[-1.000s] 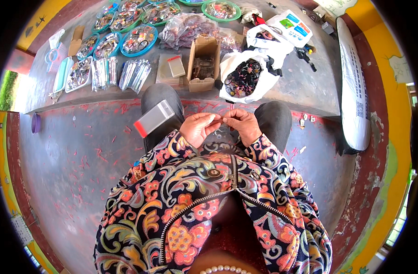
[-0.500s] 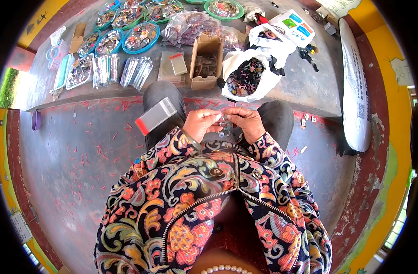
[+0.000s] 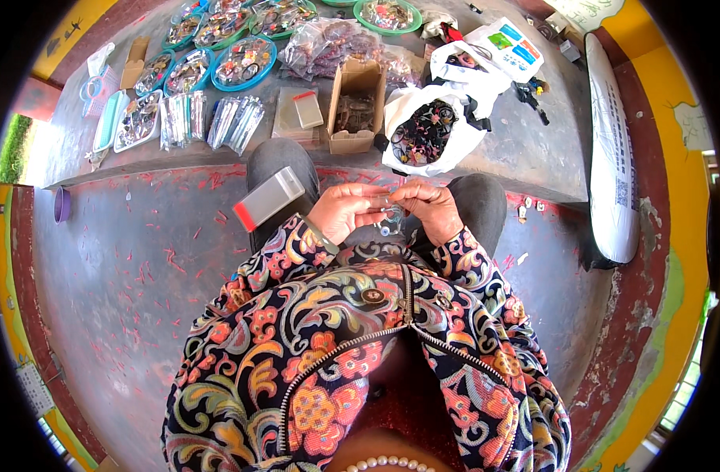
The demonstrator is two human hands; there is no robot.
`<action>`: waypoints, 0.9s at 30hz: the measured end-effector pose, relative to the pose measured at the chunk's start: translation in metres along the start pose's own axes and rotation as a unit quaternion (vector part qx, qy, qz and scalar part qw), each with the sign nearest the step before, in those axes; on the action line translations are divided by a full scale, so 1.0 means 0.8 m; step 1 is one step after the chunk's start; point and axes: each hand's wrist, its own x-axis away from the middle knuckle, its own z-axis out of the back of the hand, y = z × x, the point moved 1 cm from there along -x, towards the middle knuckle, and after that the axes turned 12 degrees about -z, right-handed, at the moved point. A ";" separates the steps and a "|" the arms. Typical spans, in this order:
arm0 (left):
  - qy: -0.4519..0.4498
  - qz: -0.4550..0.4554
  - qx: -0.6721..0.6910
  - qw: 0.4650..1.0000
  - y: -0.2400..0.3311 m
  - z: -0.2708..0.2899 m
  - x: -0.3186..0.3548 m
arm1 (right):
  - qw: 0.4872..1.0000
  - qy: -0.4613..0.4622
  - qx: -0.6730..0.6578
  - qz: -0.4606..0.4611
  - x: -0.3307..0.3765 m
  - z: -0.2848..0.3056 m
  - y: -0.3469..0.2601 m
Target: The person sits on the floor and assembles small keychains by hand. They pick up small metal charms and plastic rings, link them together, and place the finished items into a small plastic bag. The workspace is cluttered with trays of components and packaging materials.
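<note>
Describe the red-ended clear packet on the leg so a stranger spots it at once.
Start at the raised concrete ledge and come down to the person's left leg. On it, left of the left hand, lies the flat rectangular clear packet. Its red strip is at the lower-left end, whereas the similar packet on the ledge has red at its top.

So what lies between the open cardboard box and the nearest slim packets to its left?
In the head view, a flat, translucent stack with a red-edged pack on it lies between the open cardboard box and the slim packets.
</note>
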 end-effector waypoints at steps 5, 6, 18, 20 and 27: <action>0.028 0.007 0.011 1.000 0.002 -0.004 -0.001 | 1.000 -0.001 0.015 0.012 -0.001 -0.002 0.002; 0.043 -0.002 -0.027 0.999 -0.003 -0.004 0.000 | 1.000 -0.002 0.020 0.017 -0.001 -0.003 0.001; 0.116 -0.041 -0.135 0.983 -0.011 -0.007 0.001 | 0.995 0.028 -0.069 -0.065 -0.001 -0.008 0.003; 0.118 -0.050 -0.140 0.982 -0.011 -0.007 -0.001 | 0.991 0.007 -0.112 -0.069 -0.002 0.000 0.004; 0.107 -0.093 -0.225 0.964 -0.011 -0.014 0.002 | 0.993 0.004 -0.090 -0.077 -0.005 -0.022 0.007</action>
